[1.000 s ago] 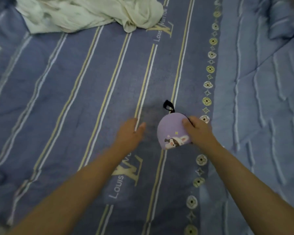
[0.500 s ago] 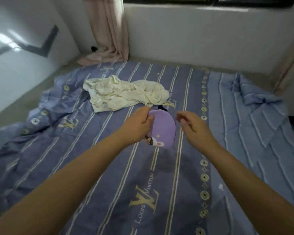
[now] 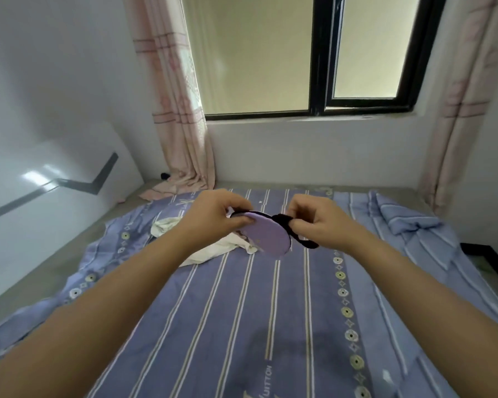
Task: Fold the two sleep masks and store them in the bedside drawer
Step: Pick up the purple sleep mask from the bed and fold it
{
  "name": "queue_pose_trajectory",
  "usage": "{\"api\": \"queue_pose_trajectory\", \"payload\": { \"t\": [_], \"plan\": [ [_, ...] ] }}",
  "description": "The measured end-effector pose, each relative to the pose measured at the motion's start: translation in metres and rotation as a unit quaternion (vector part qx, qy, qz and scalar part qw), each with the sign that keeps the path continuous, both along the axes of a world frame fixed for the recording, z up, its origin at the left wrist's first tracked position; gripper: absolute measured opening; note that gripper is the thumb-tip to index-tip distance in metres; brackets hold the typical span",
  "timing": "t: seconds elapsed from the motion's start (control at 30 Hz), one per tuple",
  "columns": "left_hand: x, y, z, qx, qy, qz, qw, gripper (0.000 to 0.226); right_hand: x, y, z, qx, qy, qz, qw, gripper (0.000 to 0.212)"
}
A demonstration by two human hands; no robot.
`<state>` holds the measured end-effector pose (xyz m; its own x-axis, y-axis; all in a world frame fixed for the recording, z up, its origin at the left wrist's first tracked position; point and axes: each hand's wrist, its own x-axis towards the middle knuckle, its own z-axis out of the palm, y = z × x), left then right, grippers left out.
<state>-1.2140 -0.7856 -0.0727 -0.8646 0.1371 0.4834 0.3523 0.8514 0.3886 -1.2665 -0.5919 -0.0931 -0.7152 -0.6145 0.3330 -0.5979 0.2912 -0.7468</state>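
A folded purple sleep mask (image 3: 266, 235) with a black strap (image 3: 296, 234) hangs in the air above the bed, between both hands. My left hand (image 3: 213, 216) pinches the mask's left edge. My right hand (image 3: 318, 221) grips the black strap at the mask's right end, and a loop of strap dangles below it. Only one mask is in view. No drawer is visible.
The bed carries a blue striped sheet (image 3: 242, 326). A crumpled white cloth (image 3: 210, 248) lies under the hands. A rumpled blue blanket (image 3: 408, 225) is at the right. Pink curtains (image 3: 181, 139) and a window (image 3: 322, 67) stand behind. A dark object (image 3: 483, 251) sits beside the bed's right edge.
The mask has been lifted off the sheet and passed to my left hand, my right hand has taken the strap, and the view has tilted up to the window.
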Motion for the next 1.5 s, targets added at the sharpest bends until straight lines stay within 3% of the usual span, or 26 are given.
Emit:
{"api": "queue_pose_trajectory", "payload": {
  "t": [0.1,0.17,0.23,0.33,0.4,0.47,0.57,0.63,0.7,0.77,0.8,0.87,0.9,1.0,1.07,1.13,1.2,1.27,1.33,1.4,1.43,1.47,1.5],
  "plan": [
    [-0.001,0.004,0.007,-0.12,0.095,-0.031,0.988,0.007,0.0,0.012,0.005,0.096,0.06,-0.033,0.993,0.026],
    [-0.001,0.007,0.006,-0.185,0.161,-0.043,0.968,0.004,0.002,0.022,0.007,0.107,0.092,-0.068,0.988,0.019],
    [-0.003,0.008,0.002,-0.197,0.198,-0.043,0.959,0.001,0.005,0.032,0.01,0.091,0.15,-0.096,0.98,0.006],
    [-0.011,0.01,-0.002,-0.216,0.21,-0.02,0.953,0.004,0.01,0.043,0.011,0.133,0.291,-0.112,0.941,0.012],
    [-0.018,0.012,-0.005,-0.232,0.199,0.0,0.952,0.009,0.016,0.046,0.009,0.139,0.312,-0.098,0.935,0.011],
    [-0.024,0.015,-0.01,-0.25,0.177,0.024,0.952,0.017,0.019,0.049,0.008,0.093,0.263,-0.1,0.955,0.01],
    [-0.031,0.012,-0.018,-0.238,0.154,0.055,0.957,0.025,0.029,0.058,0.009,-0.053,0.057,-0.053,0.996,0.026],
    [-0.036,0.012,-0.024,-0.221,0.14,0.05,0.964,0.025,0.04,0.061,0.009,-0.116,-0.049,0.018,0.992,0.025],
    [-0.04,0.013,-0.029,-0.208,0.126,0.042,0.969,0.023,0.043,0.058,0.006,-0.138,-0.065,-0.003,0.988,0.017],
    [-0.044,0.014,-0.032,-0.195,0.126,0.04,0.972,0.023,0.028,0.061,0.004,-0.044,0.051,-0.135,0.989,0.009],
    [-0.045,0.015,-0.031,-0.191,0.128,0.042,0.972,0.024,0.018,0.062,0.005,0.104,0.139,-0.204,0.963,0.007],
    [-0.045,0.016,-0.029,-0.194,0.135,0.054,0.97,0.025,0.008,0.064,0.004,0.38,0.209,-0.266,0.861,0.023],
    [-0.045,0.017,-0.028,-0.196,0.14,0.061,0.969,0.026,0.006,0.065,-0.001,0.437,0.222,-0.251,0.835,0.025],
    [-0.052,0.014,-0.023,-0.139,0.16,0.086,0.973,0.024,0.013,0.059,-0.019,0.439,0.331,-0.171,0.817,0.021],
    [-0.056,0.011,-0.02,-0.11,0.171,0.096,0.974,0.022,0.02,0.058,-0.026,0.377,0.423,-0.205,0.798,0.016],
    [-0.057,0.012,-0.02,-0.136,0.183,0.096,0.969,0.025,0.026,0.057,-0.023,0.389,0.428,-0.226,0.784,0.024],
    [-0.059,0.016,-0.021,-0.141,0.175,0.089,0.97,0.025,0.033,0.051,-0.016,0.495,0.386,-0.204,0.751,0.021],
    [-0.062,0.02,-0.024,-0.128,0.163,0.081,0.975,0.021,0.039,0.043,-0.02,0.562,0.266,-0.07,0.78,0.021],
    [-0.064,0.024,-0.027,-0.113,0.156,0.063,0.979,0.017,0.05,0.036,-0.015,0.488,0.154,0.101,0.853,0.036],
    [-0.062,0.03,-0.032,-0.116,0.16,0.042,0.979,0.017,0.055,0.032,-0.008,0.245,0.048,0.164,0.954,0.048],
    [-0.06,0.034,-0.035,-0.121,0.164,0.04,0.978,0.019,0.053,0.032,0.0,0.086,-0.007,0.131,0.988,0.048],
    [-0.059,0.037,-0.039,-0.126,0.171,0.042,0.976,0.023,0.045,0.032,0.003,-0.072,-0.031,0.07,0.994,0.048],
    [-0.057,0.04,-0.042,-0.13,0.191,0.045,0.972,0.029,0.034,0.034,0.006,-0.206,-0.027,-0.016,0.978,0.049]
  ]
}}
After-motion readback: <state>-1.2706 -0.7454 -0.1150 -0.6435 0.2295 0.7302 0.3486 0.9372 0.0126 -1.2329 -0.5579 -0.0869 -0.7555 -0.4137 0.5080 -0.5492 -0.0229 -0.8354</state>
